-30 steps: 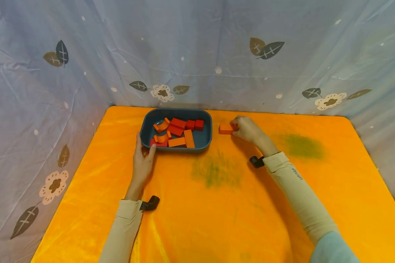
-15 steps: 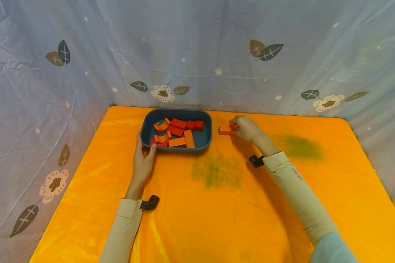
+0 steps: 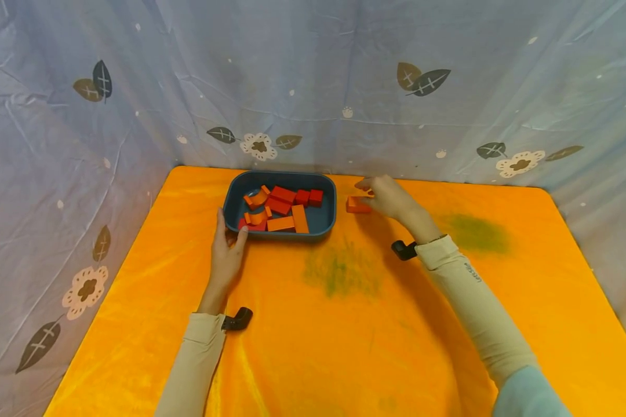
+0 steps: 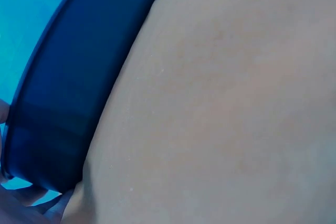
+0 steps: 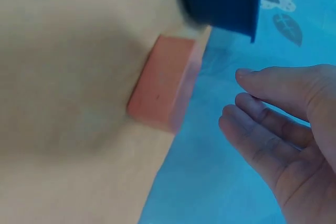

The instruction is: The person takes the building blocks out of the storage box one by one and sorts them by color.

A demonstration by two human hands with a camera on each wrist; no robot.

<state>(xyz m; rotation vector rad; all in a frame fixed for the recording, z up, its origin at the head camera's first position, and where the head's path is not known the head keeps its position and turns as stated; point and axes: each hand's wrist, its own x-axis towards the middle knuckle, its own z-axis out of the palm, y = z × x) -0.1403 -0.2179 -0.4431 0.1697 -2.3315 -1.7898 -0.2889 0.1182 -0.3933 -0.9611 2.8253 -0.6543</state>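
A dark blue plastic bin (image 3: pixel 319 219) stands near the far edge of the table, holding several red and orange toy blocks, some rectangular and some arch-shaped. At its near left corner my left hand (image 3: pixel 226 259) grips the bin, thumb on the front side and fingers along the left. Just right of the bin lies an orange rectangular block (image 3: pixel 357 205) on the cloth. My right hand (image 3: pixel 392 200) hovers beside and above this block. In the right wrist view, a gap separates the fingers (image 5: pixel 252 140) from the block, and they hold nothing.
An orange-yellow cloth (image 3: pixel 344 347) with greenish patches covers the table. Grey-blue curtains (image 3: pixel 318 69) with leaf and flower prints hang at the back and both sides, close behind the bin. A black camera mount sits on each wrist.
My right hand has let go of the orange block and risen slightly away from it. The block stays beside the bin. My left hand keeps its hold on the bin's corner.
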